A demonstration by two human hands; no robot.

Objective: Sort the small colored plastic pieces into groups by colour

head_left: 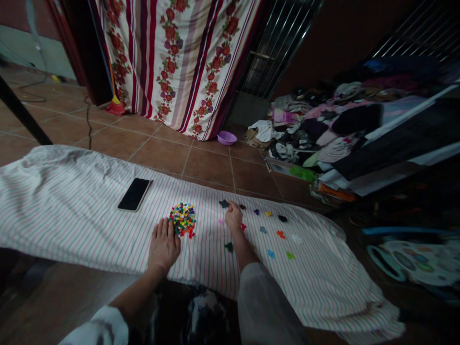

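Note:
My left hand (pixel 164 243) lies flat on the striped cloth, fingers stretched out, at the lower left edge of a pile of small multicoloured pieces (pixel 184 218). My right hand (pixel 234 214) is over the cloth with its fingers drawn together at a dark grey cluster (pixel 224 203); whatever they hold is too small to tell. Around and right of that hand are small colour groups: pink (pixel 221 221), dark green (pixel 229 247), dark blue (pixel 256 212), yellow (pixel 268 213), black (pixel 282 218), grey (pixel 263 230), orange (pixel 281 234), light blue (pixel 270 254) and light green (pixel 290 255).
A black-screened phone (pixel 134 194) lies on the striped cloth (pixel 89 206) left of the pile. Beyond the cloth are a purple basin (pixel 226 138), a floral curtain (pixel 179 62) and a heap of clothes (pixel 316 120). A colourful plastic object (pixel 420 261) stands at the right.

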